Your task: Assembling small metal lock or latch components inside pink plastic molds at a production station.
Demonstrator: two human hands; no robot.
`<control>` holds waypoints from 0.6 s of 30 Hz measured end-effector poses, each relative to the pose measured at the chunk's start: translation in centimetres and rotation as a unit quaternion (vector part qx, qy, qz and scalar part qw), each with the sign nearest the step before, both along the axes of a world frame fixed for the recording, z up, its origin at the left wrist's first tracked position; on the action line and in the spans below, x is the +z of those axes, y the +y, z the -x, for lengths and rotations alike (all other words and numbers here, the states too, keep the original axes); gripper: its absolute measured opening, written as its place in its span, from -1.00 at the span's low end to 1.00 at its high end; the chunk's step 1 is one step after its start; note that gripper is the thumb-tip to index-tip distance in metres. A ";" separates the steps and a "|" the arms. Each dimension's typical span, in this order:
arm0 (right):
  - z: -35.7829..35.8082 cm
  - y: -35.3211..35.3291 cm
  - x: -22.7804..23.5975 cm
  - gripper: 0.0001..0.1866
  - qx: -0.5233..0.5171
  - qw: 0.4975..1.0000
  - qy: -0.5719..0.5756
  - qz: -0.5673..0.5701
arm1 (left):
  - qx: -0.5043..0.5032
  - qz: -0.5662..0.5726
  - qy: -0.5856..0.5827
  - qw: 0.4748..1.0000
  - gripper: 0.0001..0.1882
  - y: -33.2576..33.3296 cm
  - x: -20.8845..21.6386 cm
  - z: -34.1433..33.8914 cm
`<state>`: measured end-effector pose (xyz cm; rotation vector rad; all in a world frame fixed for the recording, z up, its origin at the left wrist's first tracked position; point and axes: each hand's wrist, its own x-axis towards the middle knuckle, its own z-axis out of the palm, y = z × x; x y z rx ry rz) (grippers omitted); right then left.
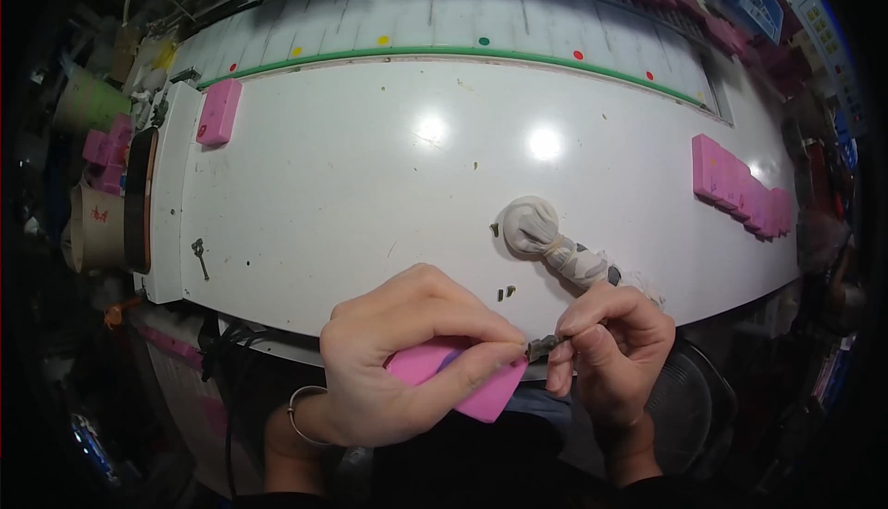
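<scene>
Near the table's front edge, my left hand is closed, thumb and forefinger pinching one end of a small dark metal piece. My right hand is closed on the other end, fingertips together. Under my left hand a pink block with a purple mark shows in part; its far side is hidden by my fingers, and I cannot tell how firmly they hold it. Just beyond my right hand lies a cloth-wrapped tool with a round head, its grip tied in pale fabric.
Small dark bits lie on the white table. A row of pink blocks stands at the right, a single pink block at the far left. A small metal key-like part lies left. A green-edged rail crosses the back.
</scene>
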<state>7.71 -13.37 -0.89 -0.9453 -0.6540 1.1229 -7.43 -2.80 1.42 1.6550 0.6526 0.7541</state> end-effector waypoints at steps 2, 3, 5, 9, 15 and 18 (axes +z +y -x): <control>0.1 0.0 0.1 -0.90 -0.007 1.000 0.001 0.000 | -0.002 0.003 -0.001 1.000 -0.89 0.0 0.0 -0.2; 0.2 0.1 0.1 -0.90 -0.010 1.000 0.003 -0.001 | -0.003 0.040 0.008 0.999 -0.91 -0.2 0.2 -0.3; 0.5 0.2 0.1 -0.90 -0.008 1.000 -0.012 -0.001 | -0.003 0.076 0.017 0.997 -0.92 -0.3 0.3 -0.2; 0.6 0.1 0.0 -0.89 -0.024 0.996 -0.088 -0.019 | -0.030 0.114 -0.013 0.993 -0.93 0.0 -0.2 0.2; 0.7 -0.1 0.6 -0.75 -0.060 0.950 -0.297 -0.070 | -0.051 0.213 -0.020 0.976 -0.90 0.3 0.3 0.2; 0.8 -0.2 0.7 -0.72 -0.049 0.942 -0.323 -0.076 | -0.036 0.170 -0.011 0.985 -0.88 -0.2 0.9 0.2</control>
